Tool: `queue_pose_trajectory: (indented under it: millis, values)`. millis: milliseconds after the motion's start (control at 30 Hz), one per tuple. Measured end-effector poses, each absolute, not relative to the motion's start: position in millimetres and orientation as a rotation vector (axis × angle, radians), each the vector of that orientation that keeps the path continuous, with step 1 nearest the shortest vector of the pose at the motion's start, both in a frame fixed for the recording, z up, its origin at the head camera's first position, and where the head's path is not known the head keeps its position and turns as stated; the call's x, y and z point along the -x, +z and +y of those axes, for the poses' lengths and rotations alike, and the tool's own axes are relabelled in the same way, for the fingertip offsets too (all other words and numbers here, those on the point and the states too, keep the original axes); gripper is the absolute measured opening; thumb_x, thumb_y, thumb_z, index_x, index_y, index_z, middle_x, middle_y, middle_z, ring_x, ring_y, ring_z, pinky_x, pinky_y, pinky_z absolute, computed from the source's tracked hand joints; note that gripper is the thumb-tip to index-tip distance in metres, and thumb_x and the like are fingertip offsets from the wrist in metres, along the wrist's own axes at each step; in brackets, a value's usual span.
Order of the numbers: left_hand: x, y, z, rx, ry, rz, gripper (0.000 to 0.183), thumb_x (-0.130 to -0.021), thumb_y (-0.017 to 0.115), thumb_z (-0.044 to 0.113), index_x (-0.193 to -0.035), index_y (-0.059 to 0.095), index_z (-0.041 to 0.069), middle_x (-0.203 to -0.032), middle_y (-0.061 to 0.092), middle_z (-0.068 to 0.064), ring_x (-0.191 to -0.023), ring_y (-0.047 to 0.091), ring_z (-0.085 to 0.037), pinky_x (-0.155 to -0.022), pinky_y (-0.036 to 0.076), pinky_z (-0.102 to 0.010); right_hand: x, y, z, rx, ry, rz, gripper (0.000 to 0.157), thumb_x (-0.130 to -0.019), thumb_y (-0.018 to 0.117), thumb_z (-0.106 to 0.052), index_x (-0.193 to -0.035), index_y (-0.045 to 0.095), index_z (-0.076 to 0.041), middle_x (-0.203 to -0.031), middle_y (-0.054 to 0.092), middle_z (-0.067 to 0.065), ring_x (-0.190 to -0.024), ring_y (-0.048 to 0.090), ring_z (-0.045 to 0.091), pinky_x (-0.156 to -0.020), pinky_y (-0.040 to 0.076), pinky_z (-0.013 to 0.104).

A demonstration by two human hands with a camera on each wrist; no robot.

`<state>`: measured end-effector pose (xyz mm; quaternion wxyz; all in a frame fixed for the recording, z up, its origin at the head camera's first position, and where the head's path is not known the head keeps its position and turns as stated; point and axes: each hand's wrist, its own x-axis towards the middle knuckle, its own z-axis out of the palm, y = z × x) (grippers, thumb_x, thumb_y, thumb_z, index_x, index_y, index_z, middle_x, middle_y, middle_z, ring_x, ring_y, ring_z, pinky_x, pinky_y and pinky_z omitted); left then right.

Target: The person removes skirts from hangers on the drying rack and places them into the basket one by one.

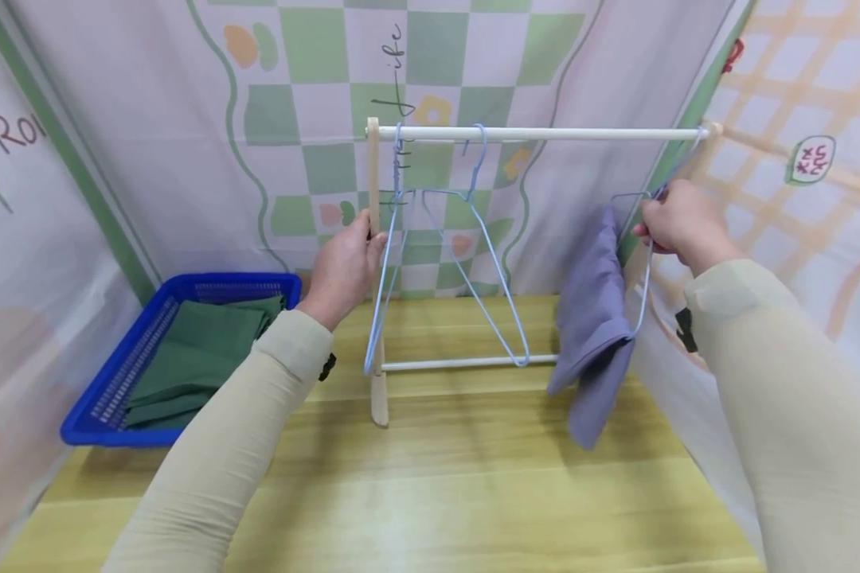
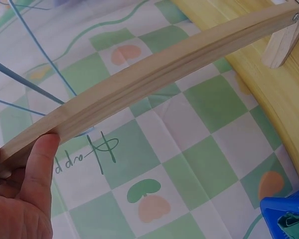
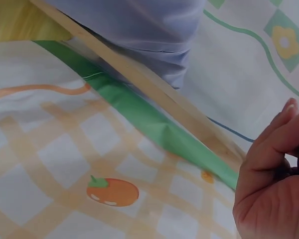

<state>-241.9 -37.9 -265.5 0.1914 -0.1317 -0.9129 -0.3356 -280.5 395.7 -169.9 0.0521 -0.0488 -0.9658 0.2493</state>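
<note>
My left hand (image 1: 344,263) grips the left wooden post (image 1: 374,175) of a small clothes rack; the left wrist view shows a finger against the wood. At the rack's right end, my right hand (image 1: 684,223) pinches a blue wire hanger (image 1: 646,290) just below its hook, which meets the end of the white top rod (image 1: 580,134). A folded purple garment (image 1: 593,318) drapes over this hanger; its exact kind cannot be told. Two bare blue hangers, a left one (image 1: 369,350) and a right one (image 1: 503,274), hang near the left post.
A blue plastic basket (image 1: 79,422) with folded dark green cloth (image 1: 197,342) stands left on the wooden table (image 1: 416,493). A lower white bar (image 1: 466,363) spans the rack. Printed curtains (image 1: 315,48) close in behind and at both sides.
</note>
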Motion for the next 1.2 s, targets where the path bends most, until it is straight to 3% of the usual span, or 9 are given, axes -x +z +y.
queue_pose_trajectory:
  millis: [167, 400, 733, 1200]
  values:
    - [241.8, -265.4, -35.9, 0.373, -0.937, -2.569, 0.023, -0.104, 0.043, 0.028, -0.118, 0.048, 0.011, -0.081, 0.054, -0.002, -0.062, 0.053, -0.020, -0.052, 0.049, -0.032, 279.9, -171.0, 395.7, 0.117, 0.667, -2.910, 0.038, -0.100, 0.037, -0.031, -0.113, 0.048, 0.003, -0.066, 0.067, -0.005, -0.054, 0.063, 0.013, -0.049, 0.053, 0.032]
    - [242.1, -266.1, -35.3, 0.380, -0.921, -2.555, 0.021, -0.104, 0.044, 0.026, -0.118, 0.048, 0.010, -0.083, 0.054, -0.002, -0.065, 0.054, -0.019, -0.054, 0.049, -0.031, 278.7, -170.5, 394.9, 0.104, 0.564, -2.904, 0.041, -0.100, 0.034, -0.033, -0.111, 0.051, 0.002, -0.065, 0.066, -0.009, -0.053, 0.063, 0.013, -0.051, 0.049, 0.029]
    - [241.9, -264.2, -36.4, 0.375, -0.932, -2.568, 0.025, -0.104, 0.040, 0.034, -0.114, 0.047, 0.013, -0.082, 0.054, 0.000, -0.065, 0.055, -0.018, -0.054, 0.049, -0.031, 275.2, -167.2, 386.1, 0.033, 0.456, -2.928, 0.041, -0.100, 0.030, -0.036, -0.105, 0.055, -0.003, -0.070, 0.067, 0.003, -0.061, 0.061, 0.022, -0.056, 0.043, 0.037]
    - [242.6, -265.7, -36.8, 0.365, -0.924, -2.547, 0.023, -0.104, 0.044, 0.027, -0.120, 0.048, 0.011, -0.085, 0.056, -0.003, -0.066, 0.055, -0.020, -0.055, 0.050, -0.032, 276.4, -170.0, 370.3, -0.020, 0.504, -2.917, 0.041, -0.099, 0.032, -0.032, -0.112, 0.054, 0.000, -0.078, 0.069, 0.006, -0.065, 0.060, 0.023, -0.057, 0.044, 0.037]
